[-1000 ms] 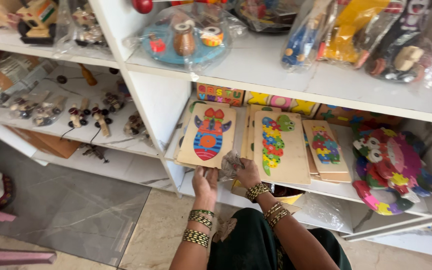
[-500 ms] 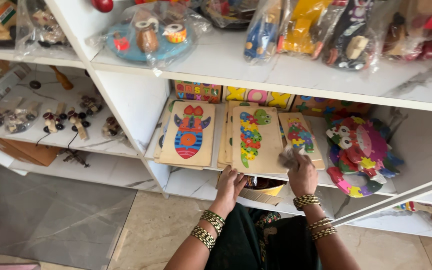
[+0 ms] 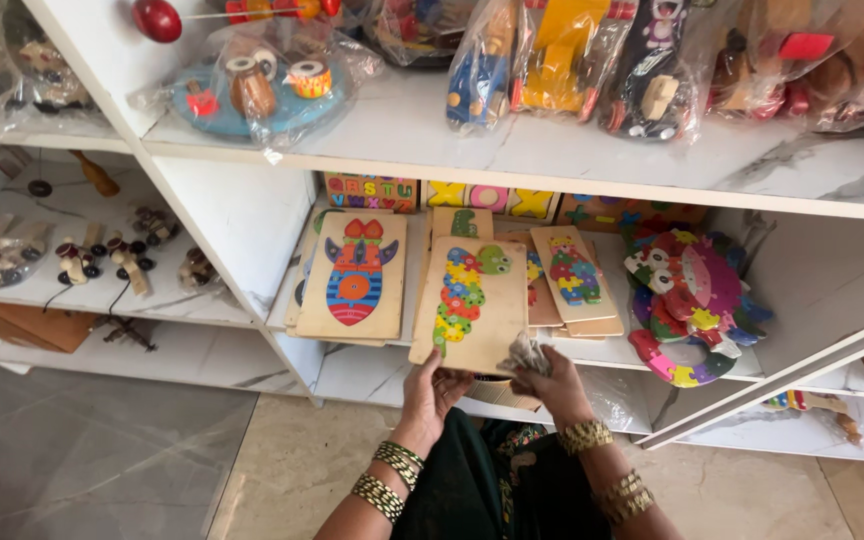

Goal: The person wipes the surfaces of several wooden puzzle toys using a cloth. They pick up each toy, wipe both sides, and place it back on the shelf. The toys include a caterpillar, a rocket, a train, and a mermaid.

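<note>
At the lower centre of the frame we see the left hand (image 3: 430, 392) under the near edge of a wooden puzzle board with a caterpillar figure (image 3: 470, 305), its grip closed on that edge with fingers below and thumb on top, as far as the view shows. The board lies tilted, its far end resting on the stack of similar boards on the white shelf (image 3: 572, 355), its near end projecting past the shelf lip. The right hand (image 3: 552, 375), just right of the left, holds a crumpled grey cloth (image 3: 527, 352) pressed against the board's lower right corner; its grip is narrow and closed around the cloth. To the left lies a fish puzzle board (image 3: 352, 277), flat on its own stack; to the right a smaller caterpillar board (image 3: 572, 272) and a round, multicoloured puzzle toy (image 3: 687, 305). We judge the main hazard to be the overhang: the board is carried at one edge only, so a firm push from the cloth could pivot it off the stack or slide it from the fingers toward the floor. A second hazard is loose puzzle pieces; tilting the board further could let them drop out. A sideways push could also displace the boards stacked beneath.
</note>
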A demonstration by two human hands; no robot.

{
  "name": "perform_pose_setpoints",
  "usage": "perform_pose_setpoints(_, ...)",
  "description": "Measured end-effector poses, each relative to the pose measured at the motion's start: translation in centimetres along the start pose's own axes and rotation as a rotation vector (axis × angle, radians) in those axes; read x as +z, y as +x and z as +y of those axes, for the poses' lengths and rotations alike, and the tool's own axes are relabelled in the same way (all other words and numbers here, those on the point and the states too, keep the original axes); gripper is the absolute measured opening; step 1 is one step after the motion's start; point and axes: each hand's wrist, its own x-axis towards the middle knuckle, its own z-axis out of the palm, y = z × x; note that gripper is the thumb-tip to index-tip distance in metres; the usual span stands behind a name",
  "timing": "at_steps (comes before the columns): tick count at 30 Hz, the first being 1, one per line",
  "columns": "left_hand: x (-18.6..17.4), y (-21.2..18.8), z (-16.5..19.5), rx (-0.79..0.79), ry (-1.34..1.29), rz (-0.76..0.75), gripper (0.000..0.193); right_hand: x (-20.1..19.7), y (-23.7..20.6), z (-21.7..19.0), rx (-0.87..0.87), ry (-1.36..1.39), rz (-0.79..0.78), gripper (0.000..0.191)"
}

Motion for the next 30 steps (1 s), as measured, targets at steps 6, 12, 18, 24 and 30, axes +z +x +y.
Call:
perform_pose_setpoints(6,-0.7,-0.7,-0.7,-0.077,0.124,0.017,0.044,-1.2,-4.1,1.6,0.025,-0.049,-0.17,0.039)
perform_pose_setpoints(12,-2.3,-1.9,0.1,-0.085,0.049,-0.183,0.04,-3.8,-3.1,-3.2,-0.201,-0.984,0.086,0.044)
perform_pose_setpoints(18,-2.9,-0.6,-2.2,-0.117,-0.014,-0.167,0.042,1.5,-1.6,-3.9,-0.052,-1.805,-0.263,0.025)
perform_pose_setpoints(24,-2.6,-0.8,-1.9,0.056,0.044,0.035,0.043,4.6,-1.9,1.3,-0.862,-1.334,-0.496,0.047)
perform_pose_setpoints(30,-1.2,-1.8,-1.4,-0.007,0.067,0.013,0.047,1.3,7.9,-4.0,-0.92,-1.636,-0.016,0.057)
